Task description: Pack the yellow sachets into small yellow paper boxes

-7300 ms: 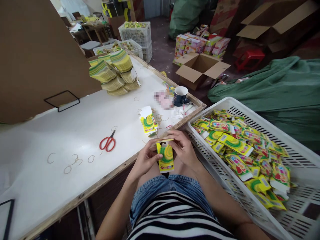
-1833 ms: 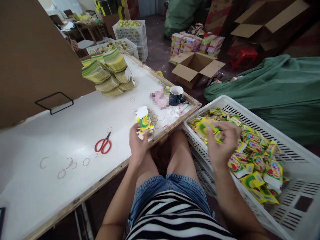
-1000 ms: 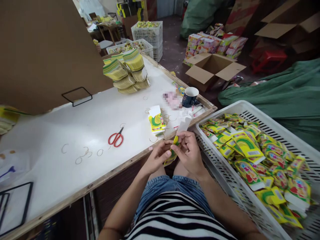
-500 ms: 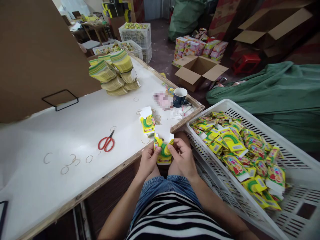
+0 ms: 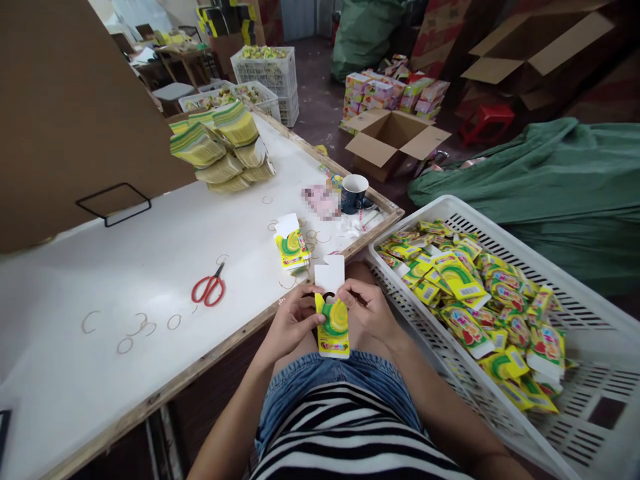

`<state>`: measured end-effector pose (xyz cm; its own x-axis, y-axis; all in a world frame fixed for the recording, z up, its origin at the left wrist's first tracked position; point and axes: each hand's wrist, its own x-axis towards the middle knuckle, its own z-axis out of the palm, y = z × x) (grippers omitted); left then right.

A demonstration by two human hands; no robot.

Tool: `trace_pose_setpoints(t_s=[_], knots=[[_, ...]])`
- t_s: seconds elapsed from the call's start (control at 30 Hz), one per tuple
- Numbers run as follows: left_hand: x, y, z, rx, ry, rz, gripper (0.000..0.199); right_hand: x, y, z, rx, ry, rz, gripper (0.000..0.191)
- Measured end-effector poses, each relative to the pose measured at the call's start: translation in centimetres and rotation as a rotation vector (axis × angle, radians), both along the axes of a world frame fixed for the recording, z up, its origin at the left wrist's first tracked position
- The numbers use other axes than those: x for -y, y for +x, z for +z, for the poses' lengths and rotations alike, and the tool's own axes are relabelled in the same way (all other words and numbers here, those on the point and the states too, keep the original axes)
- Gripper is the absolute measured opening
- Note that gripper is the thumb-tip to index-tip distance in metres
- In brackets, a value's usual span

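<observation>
Over my lap I hold a small yellow and green printed carton (image 5: 334,327) upright, its white top flap standing up. My left hand (image 5: 295,320) grips its left side, thumb on the front. At the upper right edge, my right hand (image 5: 367,307) pinches the carton near the base of the flap. A short stack of flat cartons (image 5: 291,245) with the same print lies on the white table (image 5: 165,280) just beyond my left hand. To my right, a white plastic crate (image 5: 595,320) holds many filled yellow packets (image 5: 465,280).
Red-handled scissors (image 5: 209,290) and several loose rubber bands (image 5: 125,345) lie on the table. Bundled flat cartons (image 5: 225,143) are piled farther back. A dark mug (image 5: 354,195) stands near the table's right corner. An open cardboard box (image 5: 395,143) sits on the floor beyond.
The carton has come lower and closer to me, showing more of its front. My left hand has shifted a little left and down; my right hand now pinches the carton's upper edge.
</observation>
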<state>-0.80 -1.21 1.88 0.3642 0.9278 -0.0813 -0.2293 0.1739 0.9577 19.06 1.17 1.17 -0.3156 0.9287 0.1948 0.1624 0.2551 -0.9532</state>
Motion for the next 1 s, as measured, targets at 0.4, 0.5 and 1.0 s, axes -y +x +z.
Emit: trace_pose_setpoints(t_s=[0.4, 0.5, 1.0], knots=[[-0.5, 0.6, -1.1, -0.227, 0.034, 0.157, 0.047, -0.6, 0.6, 0.5, -0.031, 0.090, -0.141, 0.032], [-0.4, 1.0, -1.0, -0.262, 0.063, 0.203, 0.045, -0.6, 0.6, 0.8, 0.058, -0.059, -0.008, 0.029], [-0.2, 1.5, -0.8, -0.250, 0.066, 0.172, 0.044, -1.1, -0.9, -1.0, 0.482, -0.040, -0.126, 0.037]])
